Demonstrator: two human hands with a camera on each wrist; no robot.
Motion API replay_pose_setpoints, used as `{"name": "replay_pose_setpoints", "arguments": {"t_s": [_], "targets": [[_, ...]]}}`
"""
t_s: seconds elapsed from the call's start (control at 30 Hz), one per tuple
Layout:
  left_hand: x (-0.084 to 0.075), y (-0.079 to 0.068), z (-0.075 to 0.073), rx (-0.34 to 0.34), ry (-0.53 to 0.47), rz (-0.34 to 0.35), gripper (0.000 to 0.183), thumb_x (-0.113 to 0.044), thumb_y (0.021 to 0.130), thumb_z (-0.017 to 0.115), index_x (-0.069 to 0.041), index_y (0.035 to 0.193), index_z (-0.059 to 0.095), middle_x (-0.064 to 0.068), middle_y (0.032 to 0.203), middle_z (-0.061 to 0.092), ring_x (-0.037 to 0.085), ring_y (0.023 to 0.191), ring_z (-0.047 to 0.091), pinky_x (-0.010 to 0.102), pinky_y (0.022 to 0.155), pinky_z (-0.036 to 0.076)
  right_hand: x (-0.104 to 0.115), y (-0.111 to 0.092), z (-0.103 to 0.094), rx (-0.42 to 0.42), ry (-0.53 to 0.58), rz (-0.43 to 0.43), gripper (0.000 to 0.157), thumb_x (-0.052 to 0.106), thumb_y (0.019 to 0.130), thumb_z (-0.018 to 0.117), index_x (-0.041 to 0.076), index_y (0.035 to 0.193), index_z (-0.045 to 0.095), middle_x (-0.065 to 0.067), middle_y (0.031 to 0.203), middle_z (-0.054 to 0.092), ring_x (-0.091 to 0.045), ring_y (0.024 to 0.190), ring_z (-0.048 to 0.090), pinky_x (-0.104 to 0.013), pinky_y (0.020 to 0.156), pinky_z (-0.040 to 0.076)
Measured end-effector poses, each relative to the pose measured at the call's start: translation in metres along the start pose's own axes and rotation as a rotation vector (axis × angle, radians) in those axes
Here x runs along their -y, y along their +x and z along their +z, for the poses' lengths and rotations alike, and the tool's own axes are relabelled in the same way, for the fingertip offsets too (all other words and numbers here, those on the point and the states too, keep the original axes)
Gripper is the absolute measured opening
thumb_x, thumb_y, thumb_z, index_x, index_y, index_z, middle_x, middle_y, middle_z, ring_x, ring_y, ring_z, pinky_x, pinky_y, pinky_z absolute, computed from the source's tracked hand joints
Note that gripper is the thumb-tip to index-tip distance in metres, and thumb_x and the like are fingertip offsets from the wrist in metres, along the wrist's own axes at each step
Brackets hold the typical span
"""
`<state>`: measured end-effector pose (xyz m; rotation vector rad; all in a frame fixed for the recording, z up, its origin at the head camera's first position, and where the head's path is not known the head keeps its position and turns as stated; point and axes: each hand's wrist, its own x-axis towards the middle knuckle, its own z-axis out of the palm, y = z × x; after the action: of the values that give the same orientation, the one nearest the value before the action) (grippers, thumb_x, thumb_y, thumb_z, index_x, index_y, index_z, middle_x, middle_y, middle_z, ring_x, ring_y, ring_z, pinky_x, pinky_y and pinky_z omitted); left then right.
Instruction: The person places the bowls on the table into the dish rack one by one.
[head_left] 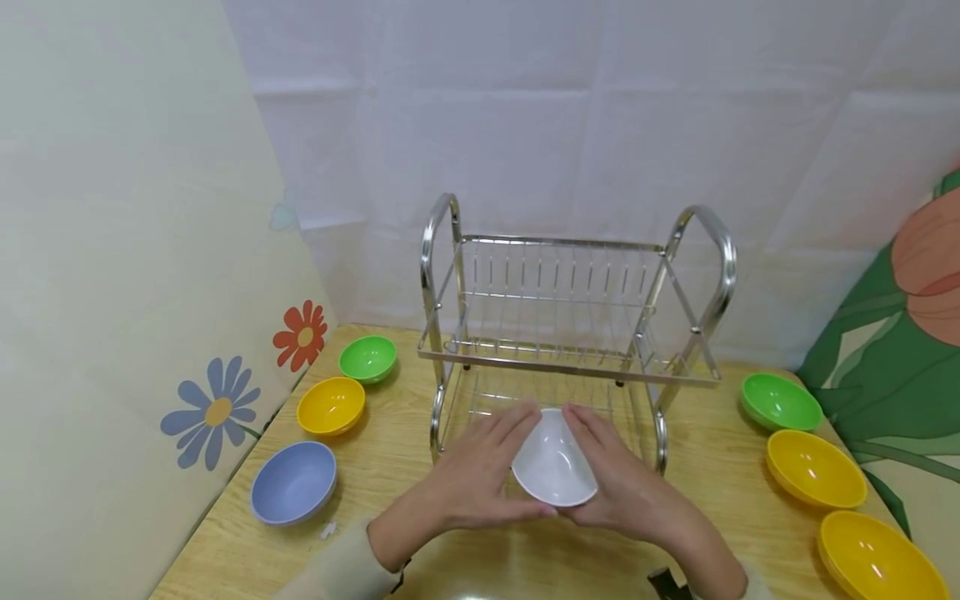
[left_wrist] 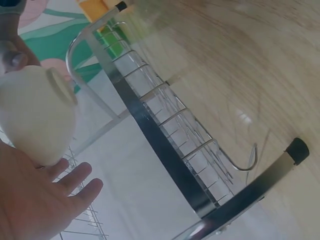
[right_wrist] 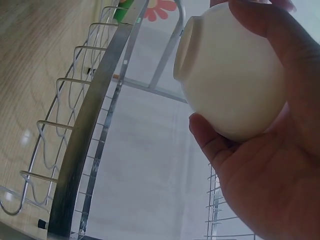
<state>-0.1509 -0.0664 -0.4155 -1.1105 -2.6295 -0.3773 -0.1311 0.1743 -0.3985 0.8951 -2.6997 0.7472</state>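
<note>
A small white bowl is held between both hands in front of the metal dish rack, its inside facing up toward the head camera. My left hand grips its left side, with the thumb along the near rim. On the opposite side, my right hand holds it between thumb and fingers. The left wrist view shows the bowl's rounded outside and its foot ring, with the left fingers under its side. In the right wrist view the right thumb and fingertips wrap around the bowl.
The two-tier rack stands on a wooden table. To its left sit a green bowl, a yellow bowl and a blue bowl. On the right are another green bowl and two yellow bowls. A white cloth hangs behind.
</note>
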Motion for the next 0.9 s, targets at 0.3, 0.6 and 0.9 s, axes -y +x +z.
{"name": "replay_pose_setpoints", "arguments": {"t_s": [0.3,0.6,0.9], "targets": [[-0.002,0.005,0.005,-0.014,-0.121,-0.025,0.114,-0.079,0.078,0.061,-0.011,0.160,0.020,0.007,0.163,0.030,0.026,0.141,0.046,0.043,0.109,0.047,0.000,0.000,0.003,-0.032,-0.017,-0.017,0.119,0.034,0.059,0.095,-0.006,0.152,0.032,-0.020,0.150,0.041,-0.038,0.129,0.052,-0.049,0.096,0.055],[-0.001,0.005,0.002,0.018,-0.335,-0.081,0.113,-0.069,0.078,0.071,-0.021,0.162,0.013,0.008,0.163,0.028,0.026,0.128,0.057,0.037,0.098,0.055,-0.001,-0.005,-0.002,0.003,0.050,0.000,0.116,0.037,0.069,0.090,0.004,0.158,0.024,-0.020,0.157,0.033,-0.044,0.137,0.044,-0.056,0.100,0.050],[0.001,0.002,0.003,0.022,-0.526,-0.184,0.114,-0.060,0.076,0.078,-0.028,0.162,0.010,0.004,0.164,0.024,0.028,0.131,0.054,0.046,0.101,0.053,-0.003,-0.013,-0.023,0.024,0.249,0.026,0.097,0.029,0.087,0.078,0.023,0.161,0.015,-0.019,0.159,0.033,-0.045,0.131,0.050,-0.064,0.094,0.051]]}}
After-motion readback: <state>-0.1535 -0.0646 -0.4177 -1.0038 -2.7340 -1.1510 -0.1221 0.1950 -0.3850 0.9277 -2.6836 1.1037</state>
